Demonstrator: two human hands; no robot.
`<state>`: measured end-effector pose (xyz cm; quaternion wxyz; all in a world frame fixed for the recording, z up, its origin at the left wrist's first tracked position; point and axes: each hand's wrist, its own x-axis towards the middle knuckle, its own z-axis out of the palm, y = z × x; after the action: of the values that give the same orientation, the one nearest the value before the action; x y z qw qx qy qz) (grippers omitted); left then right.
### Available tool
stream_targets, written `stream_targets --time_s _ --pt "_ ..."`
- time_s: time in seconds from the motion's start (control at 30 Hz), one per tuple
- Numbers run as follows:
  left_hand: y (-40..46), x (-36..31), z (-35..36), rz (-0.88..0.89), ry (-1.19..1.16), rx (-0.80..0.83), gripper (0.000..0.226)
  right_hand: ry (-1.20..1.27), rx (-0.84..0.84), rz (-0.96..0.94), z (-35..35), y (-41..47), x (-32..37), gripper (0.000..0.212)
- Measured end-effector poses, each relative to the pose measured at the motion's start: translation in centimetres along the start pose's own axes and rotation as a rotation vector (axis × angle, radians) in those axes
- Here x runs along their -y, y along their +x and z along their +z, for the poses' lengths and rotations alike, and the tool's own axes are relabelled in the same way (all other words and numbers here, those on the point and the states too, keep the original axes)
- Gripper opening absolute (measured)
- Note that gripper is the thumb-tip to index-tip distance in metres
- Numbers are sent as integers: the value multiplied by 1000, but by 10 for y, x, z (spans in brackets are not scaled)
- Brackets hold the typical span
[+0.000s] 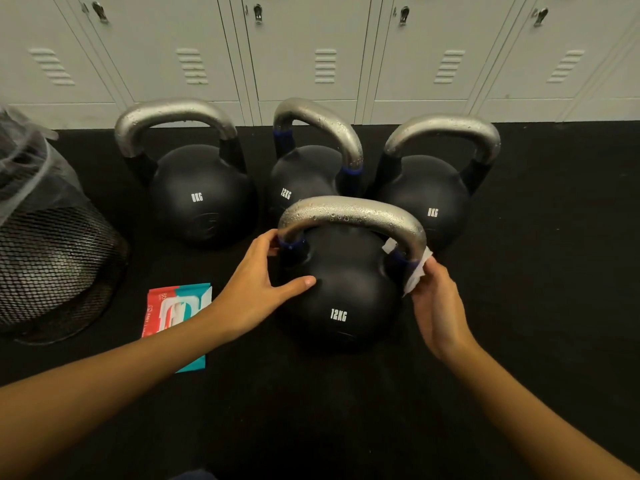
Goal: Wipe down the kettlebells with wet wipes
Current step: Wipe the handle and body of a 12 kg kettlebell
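Now: kettlebells (341,289) 4 | wipe (417,271) 1, right grip (438,306) pinching | left grip (263,285) spread, steadying kettlebell

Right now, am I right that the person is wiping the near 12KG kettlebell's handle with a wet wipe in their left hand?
Not quite: in the head view the wet wipe is in the right hand, at the handle's right base on the near 12KG kettlebell. The left hand only steadies it.

Mesh bin (59,265), grey lockers (311,46), black floor (346,410)
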<state>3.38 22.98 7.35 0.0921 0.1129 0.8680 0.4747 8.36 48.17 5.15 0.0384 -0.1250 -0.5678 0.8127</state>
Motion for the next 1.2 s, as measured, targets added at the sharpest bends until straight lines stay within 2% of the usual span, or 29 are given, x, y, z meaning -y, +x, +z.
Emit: stream_targets --time_s 0.1,0.23,0.37,0.5,0.7,0.83,1.07,1.2 --pt "1 1 0 2 3 -5 91 -115 -58 -20 -8 -17 -17 35" --pt "0 2 1 14 11 -12 87 -323 -156 -156 -1 -37 -24 47" --pt "-2 3 4 22 -3 -35 84 -354 -248 -304 11 -36 -19 53" --pt "-2 2 5 24 3 -43 82 -397 -269 -398 17 -24 -12 55" --pt "-2 4 6 33 -4 -51 78 -451 -335 -404 21 -19 -19 53" --pt "-2 6 5 36 -7 -41 78 -461 -337 -341 15 -21 -27 51" --pt "-3 8 7 35 -17 -41 80 -424 -341 -508 34 -9 -8 52" --pt "-3 7 7 26 -25 -35 83 -414 -257 -472 26 -9 -9 53"
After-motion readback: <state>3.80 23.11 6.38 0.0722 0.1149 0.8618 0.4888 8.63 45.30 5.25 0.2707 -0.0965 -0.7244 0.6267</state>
